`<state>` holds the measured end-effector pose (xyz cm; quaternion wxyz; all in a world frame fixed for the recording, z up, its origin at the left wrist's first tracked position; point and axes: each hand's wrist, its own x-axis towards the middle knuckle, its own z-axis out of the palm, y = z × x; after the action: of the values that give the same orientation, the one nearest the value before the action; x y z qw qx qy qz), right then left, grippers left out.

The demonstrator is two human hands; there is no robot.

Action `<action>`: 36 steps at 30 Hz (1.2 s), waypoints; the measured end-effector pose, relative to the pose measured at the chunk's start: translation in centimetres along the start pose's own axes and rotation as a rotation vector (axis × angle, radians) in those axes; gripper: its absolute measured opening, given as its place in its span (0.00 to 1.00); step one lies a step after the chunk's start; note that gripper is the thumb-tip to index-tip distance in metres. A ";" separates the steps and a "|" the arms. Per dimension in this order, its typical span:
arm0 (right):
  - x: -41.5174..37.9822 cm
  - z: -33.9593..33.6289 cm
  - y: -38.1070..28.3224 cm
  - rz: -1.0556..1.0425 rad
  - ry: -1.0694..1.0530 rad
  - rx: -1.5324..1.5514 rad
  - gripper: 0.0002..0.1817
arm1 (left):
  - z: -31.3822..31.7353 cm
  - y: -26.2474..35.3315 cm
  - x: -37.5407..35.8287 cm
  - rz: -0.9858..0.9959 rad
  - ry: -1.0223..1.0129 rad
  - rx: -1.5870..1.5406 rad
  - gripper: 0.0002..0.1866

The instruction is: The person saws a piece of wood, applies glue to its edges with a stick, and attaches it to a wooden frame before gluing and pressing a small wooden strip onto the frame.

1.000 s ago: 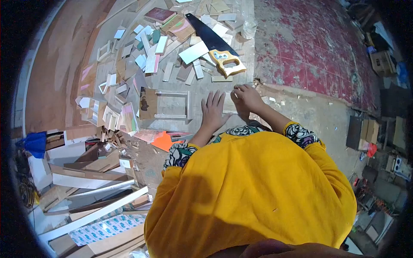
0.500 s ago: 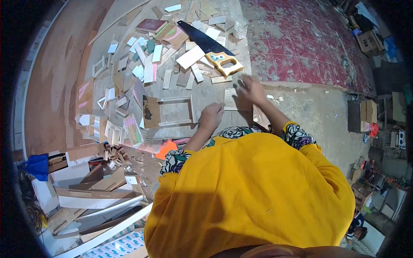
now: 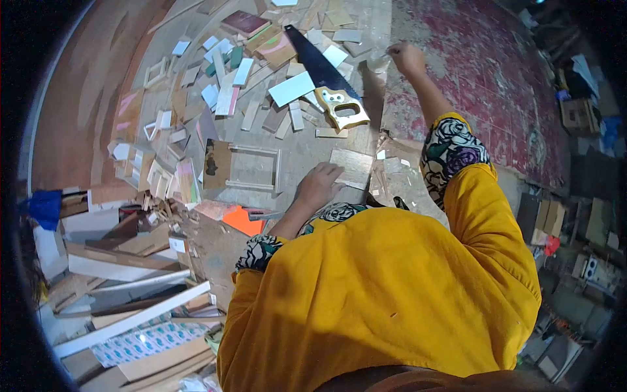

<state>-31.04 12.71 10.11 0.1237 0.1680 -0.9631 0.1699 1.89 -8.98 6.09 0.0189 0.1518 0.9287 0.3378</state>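
My left hand (image 3: 319, 185) lies at the left edge of a small wooden board (image 3: 353, 167), its fingers stretched out and the tips on the board. Far forward and to the right, my right hand (image 3: 409, 61) has its fingers drawn together beside a clear plastic bag (image 3: 377, 63). Whatever those fingers pinch, if anything, is too small to make out. A handsaw (image 3: 341, 108) with a yellow handle lies between the hands and the wood offcuts. Left of my left hand rests a small wooden frame (image 3: 277, 171) joined to a brown panel (image 3: 217, 166).
Offcuts, among them a white piece (image 3: 291, 89), cover the worktop's far left. An orange sheet (image 3: 242, 221) lies near the front edge. Scrap boards (image 3: 124, 281) are heaped at lower left. A worn red surface (image 3: 470, 85) extends on the right, with cardboard boxes (image 3: 580, 116) beyond it.
My right hand has moved from above the small board forward and right to the plastic bag. My left hand has opened out and come onto the board's edge. The whole view has shifted.
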 end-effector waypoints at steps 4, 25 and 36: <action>0.9 0.0 0.2 -0.104 0.048 0.036 0.10 | 0.2 0.9 1.1 0.058 -0.097 0.155 0.34; 1.5 -1.8 0.4 0.125 0.135 0.057 0.15 | -1.3 0.5 3.5 -0.354 -0.168 -0.017 0.40; -11.8 -13.4 -9.5 0.300 0.089 1.523 0.10 | -7.3 1.4 2.7 -0.174 0.335 -1.167 0.44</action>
<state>-14.39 12.57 21.56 -0.0116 0.0675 -0.5877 0.8062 -1.34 -11.69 12.82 -0.0197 -0.0153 0.5898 0.8072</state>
